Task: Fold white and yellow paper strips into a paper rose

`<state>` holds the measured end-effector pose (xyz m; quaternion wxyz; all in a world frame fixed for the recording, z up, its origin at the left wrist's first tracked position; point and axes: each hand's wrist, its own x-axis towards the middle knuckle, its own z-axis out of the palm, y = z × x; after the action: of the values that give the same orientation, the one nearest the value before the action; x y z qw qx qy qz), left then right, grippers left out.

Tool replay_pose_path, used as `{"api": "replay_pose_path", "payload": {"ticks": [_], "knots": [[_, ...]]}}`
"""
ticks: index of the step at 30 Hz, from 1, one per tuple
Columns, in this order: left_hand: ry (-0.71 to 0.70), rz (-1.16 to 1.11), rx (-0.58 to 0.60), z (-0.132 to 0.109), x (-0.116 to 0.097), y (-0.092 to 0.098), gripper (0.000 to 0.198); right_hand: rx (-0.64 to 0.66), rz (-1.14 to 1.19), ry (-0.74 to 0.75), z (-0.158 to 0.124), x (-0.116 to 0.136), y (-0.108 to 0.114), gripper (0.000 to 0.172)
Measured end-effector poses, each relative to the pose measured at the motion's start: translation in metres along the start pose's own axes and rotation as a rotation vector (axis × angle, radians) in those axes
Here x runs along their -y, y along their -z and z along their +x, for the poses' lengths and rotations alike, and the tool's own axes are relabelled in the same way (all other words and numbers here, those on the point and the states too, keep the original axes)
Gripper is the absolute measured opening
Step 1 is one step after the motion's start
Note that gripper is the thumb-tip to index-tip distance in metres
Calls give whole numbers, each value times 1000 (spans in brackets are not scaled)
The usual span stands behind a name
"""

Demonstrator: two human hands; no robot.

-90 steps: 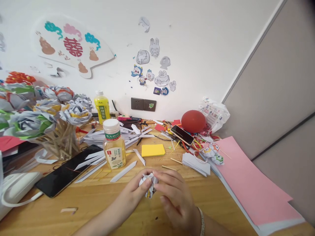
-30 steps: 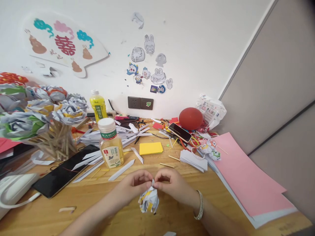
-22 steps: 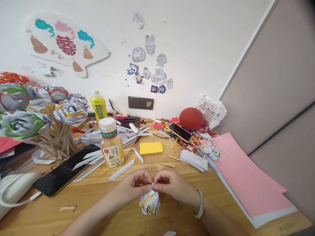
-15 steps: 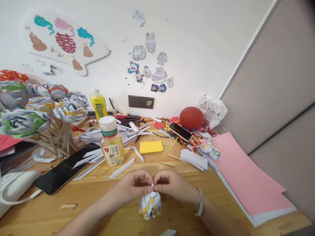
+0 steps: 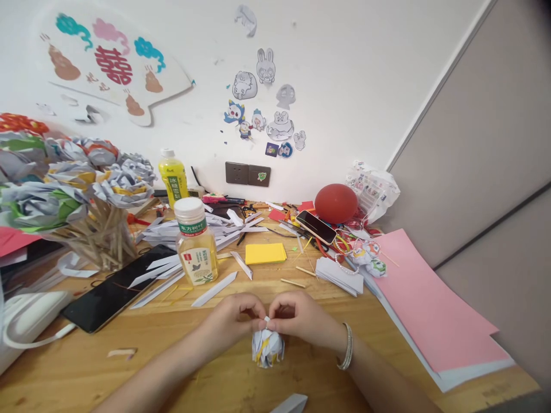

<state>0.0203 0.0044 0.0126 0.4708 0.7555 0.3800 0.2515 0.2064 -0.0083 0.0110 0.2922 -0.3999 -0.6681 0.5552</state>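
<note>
A ball-like paper flower [image 5: 267,347], white with yellow strips, hangs below my two hands over the wooden table. My left hand [image 5: 239,321] pinches its pointed top from the left. From the other side, my right hand [image 5: 297,318] pinches the same tip, a bracelet [image 5: 346,346] on its wrist. The fingertips of both hands nearly meet there. A folded white paper strip [image 5: 293,404] lies at the bottom edge of the view, and another strip [image 5: 214,288] lies beyond my left hand.
Bottles [image 5: 197,244], paper flowers on sticks [image 5: 47,203] and a black phone [image 5: 114,289] stand or lie at left. Yellow paper [image 5: 266,253], white slips [image 5: 339,276], a second phone [image 5: 316,227] and a red balloon [image 5: 336,203] are beyond my hands; pink sheets [image 5: 434,304] lie right.
The paper flower has shifted slightly up and right and turned a little. Both hands have moved slightly, still pinching its tip. The view has shifted a little.
</note>
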Motion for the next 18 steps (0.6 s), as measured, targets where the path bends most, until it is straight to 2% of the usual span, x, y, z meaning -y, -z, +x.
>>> {"api": "replay_pose_path", "payload": {"ticks": [6,10,13,18], "knots": [[-110,187,4,-5,-6,4,14,-16,-157,72,-3,7,-1,12],[-111,287,-28,-8,-11,3,14,-47,-334,146,-4,11,1,5],[-127,334,-56,-8,-12,2,14,-42,-433,209,-5,12,1,4],[-247,396,-75,-9,-10,0,18,-17,-550,277,-6,12,2,7]]}}
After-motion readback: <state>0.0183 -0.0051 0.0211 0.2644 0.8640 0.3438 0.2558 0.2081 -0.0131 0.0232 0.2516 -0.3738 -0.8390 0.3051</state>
